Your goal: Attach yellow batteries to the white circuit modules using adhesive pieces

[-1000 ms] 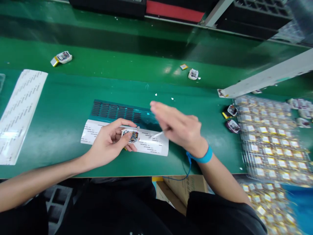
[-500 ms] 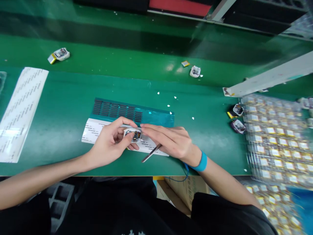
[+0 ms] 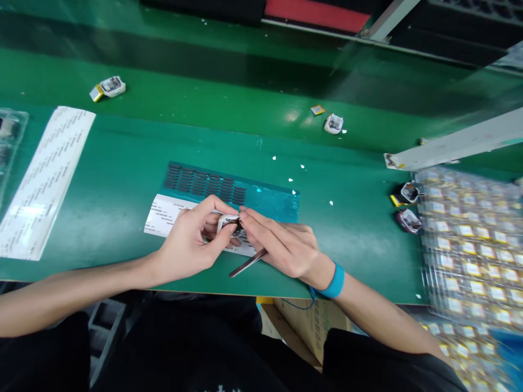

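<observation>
left hand (image 3: pixel 192 247) pinches a small white module (image 3: pixel 229 223) between thumb and fingers, grip closed on it, held just above the white label sheet (image 3: pixel 163 213) on the green tabletop (image 3: pixel 122 163). right hand (image 3: pixel 281 245) comes in from the right, fingertips touching the module's right edge; it also has tweezers (image 3: pixel 247 263) tucked under the fingers, long axis running near-left to far-right, tip pointing away from the module toward the near edge. so both hands are on the part, right hand's fingers pressing, not the tool.

around it: dark teal sheet of black pads (image 3: pixel 204 185) just beyond the hands, long white label strip (image 3: pixel 44 179) far left, two loose modules (image 3: pixel 108 87) (image 3: pixel 334 124) on the far side, two more (image 3: pixel 408 193) at right beside trays of gold-topped parts (image 3: pixel 469 245). blue wrist strap (image 3: pixel 335 280) on the right wrist. nothing between the hands and the part.
</observation>
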The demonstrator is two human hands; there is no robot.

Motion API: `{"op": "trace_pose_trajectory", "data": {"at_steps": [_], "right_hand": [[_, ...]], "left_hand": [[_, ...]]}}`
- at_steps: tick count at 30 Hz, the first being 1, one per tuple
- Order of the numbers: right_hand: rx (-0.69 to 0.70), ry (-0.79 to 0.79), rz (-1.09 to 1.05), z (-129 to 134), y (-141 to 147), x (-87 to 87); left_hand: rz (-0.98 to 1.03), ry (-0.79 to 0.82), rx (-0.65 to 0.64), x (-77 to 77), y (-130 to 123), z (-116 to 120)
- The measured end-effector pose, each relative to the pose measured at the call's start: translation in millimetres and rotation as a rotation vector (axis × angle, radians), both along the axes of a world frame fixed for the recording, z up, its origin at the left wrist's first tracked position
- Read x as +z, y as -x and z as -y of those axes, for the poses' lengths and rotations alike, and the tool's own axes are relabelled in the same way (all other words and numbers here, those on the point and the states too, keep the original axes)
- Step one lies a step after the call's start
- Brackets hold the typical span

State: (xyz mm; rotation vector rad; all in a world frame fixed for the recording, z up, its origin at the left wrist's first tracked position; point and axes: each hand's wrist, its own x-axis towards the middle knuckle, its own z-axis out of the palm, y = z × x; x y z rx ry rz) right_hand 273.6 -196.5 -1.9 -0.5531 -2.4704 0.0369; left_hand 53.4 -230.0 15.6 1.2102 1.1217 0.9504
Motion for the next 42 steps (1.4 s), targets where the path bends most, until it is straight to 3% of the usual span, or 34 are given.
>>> {"op": "trace_pose_trajectory", "data": {"at_steps": [4, 12, 27, 29, 32, 36, 40, 42], "right_hand": [[-0.013, -0.061, -0.034, 0.9, 2.7, -0.7], [-0.001, 0.013, -0.029, 1.6, -1.0, 2.4], [-0.036, -0.104, 0.009, 9.3, 8.1, 1.7], [-0.038, -0.017, -0.071, 8.9, 10.1, 1.4], [-0.069, 0.296, -0.242, 6.1, 12.7, 3.0], [-0.071, 0.676, -0.272, 1.2, 14.7, 7.5], [-0.106, 0.953, -0.361, 1.0, 16.2, 11.5], [-0.135, 1.006, -0.406, 1.1, 16.0, 13.5]], "left_hand": [[-0.053, -0.045, -0.01, 3.1, -0.2, 1.0], [0.084, 0.086, -0.041, 6.7, 2.1, -2.5], [-0.075, -0.075, -0.024, -1.6, 5.1, -0.1], [-0.09, -0.069, -0.028, -0.8, 5.9, -2.0], [-0.101, -0.076, -0.066, -0.3, 5.9, -3.1], [-0.158, -0.144, -0.107, -0.7, 6.7, -1.8], [-0.293, -0.305, -0.136, -0.1, 8.8, -0.4], [-0.367, -0.396, -0.147, -0.2, 9.5, -0.2]]}}
